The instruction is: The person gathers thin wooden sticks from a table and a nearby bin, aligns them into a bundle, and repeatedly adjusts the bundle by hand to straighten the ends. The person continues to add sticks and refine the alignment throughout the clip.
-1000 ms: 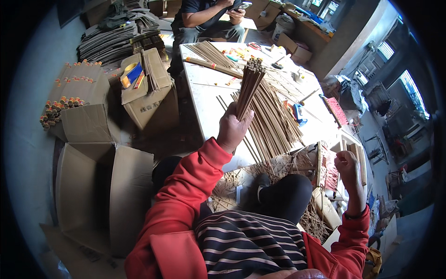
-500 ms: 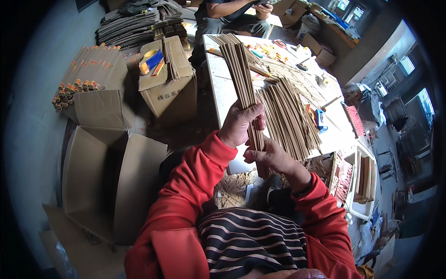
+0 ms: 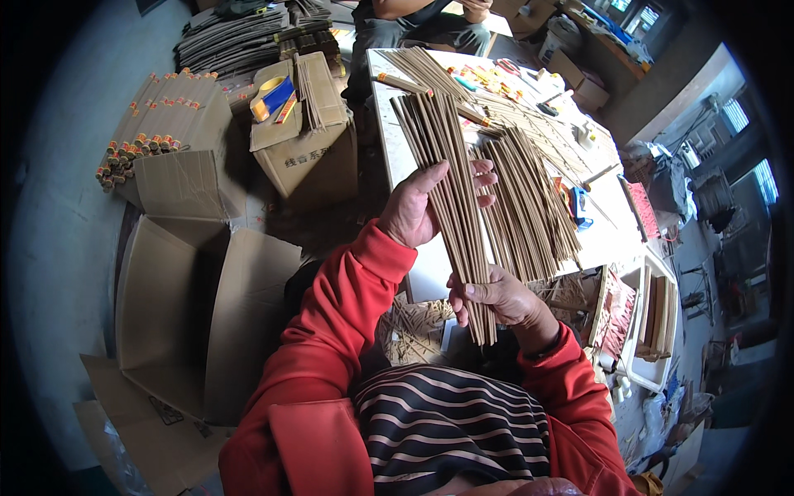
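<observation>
A fanned bundle of thin brown incense sticks [image 3: 452, 207] slants in front of me, its lower end toward my body. My left hand [image 3: 418, 202] cradles the bundle's middle, thumb at the left side and fingertips showing past the right side. Near the lower end, my right hand [image 3: 500, 298] closes round the sticks, thumb across them. Just beyond, a thick pile of similar incense sticks [image 3: 529, 211] lies on the white table [image 3: 600, 241], partly behind the held bundle.
An open cardboard box [image 3: 157, 289] stands at my left. Behind it are stacked label-banded bundles [image 3: 161, 116] and a closed carton [image 3: 318, 165] bearing a tape roll [image 3: 271, 93]. A blue tape dispenser [image 3: 581, 208] sits on the table. Across it, another person [image 3: 422, 29] sits.
The held bundle has fanned out wider and its top has dropped lower in view. My left fingers have loosened and spread; my right hand has shifted slightly down along the sticks.
</observation>
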{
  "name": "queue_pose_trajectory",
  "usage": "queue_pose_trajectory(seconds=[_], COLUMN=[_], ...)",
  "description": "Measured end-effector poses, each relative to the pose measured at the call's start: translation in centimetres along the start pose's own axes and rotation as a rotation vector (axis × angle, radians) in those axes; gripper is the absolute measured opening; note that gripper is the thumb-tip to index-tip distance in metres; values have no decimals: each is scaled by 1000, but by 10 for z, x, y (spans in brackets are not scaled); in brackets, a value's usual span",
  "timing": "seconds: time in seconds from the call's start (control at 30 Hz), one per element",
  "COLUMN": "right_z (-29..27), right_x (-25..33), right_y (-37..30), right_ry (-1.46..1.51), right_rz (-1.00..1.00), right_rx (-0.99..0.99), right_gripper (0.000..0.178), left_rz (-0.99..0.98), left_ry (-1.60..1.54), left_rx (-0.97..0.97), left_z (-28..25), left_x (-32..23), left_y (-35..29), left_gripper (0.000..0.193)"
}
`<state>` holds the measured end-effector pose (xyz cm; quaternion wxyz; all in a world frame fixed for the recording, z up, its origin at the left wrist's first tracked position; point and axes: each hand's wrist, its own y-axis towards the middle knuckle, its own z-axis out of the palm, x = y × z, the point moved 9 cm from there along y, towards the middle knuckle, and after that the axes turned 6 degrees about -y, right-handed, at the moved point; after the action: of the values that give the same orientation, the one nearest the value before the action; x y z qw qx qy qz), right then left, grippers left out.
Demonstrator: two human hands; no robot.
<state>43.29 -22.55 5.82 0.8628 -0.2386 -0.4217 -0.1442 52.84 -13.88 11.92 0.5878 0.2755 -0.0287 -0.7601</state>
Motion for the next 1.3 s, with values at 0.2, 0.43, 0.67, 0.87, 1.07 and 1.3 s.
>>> queue_pose_trajectory(seconds=[0.2, 0.43, 0.67, 0.87, 1.07, 1.3], right_z=[-3, -13, -10, -9, -11, -13], right_x=[-1, -6, -5, -5, -7, -10], right_y=[-2, 0, -2, -5, -4, -3], right_ry=[-23, -84, 4, 58, 32, 60], right_rz=[-4, 26, -6, -40, -43, -51], right_rx=[-13, -125, -64, -10, -13, -4], right_gripper=[27, 28, 32, 40, 43, 43], left_rz=[2, 32, 21, -76, -5, 9], left_ry=[66, 137, 74, -16, 74, -27], left_rx=[-66, -122, -159, -143, -192, -212], left_z=[-2, -16, -19, -20, -28, -30], left_x=[0, -5, -2, 7, 1, 3], left_y=[0, -1, -2, 1, -1, 0], left_gripper=[51, 27, 28, 40, 30, 32])
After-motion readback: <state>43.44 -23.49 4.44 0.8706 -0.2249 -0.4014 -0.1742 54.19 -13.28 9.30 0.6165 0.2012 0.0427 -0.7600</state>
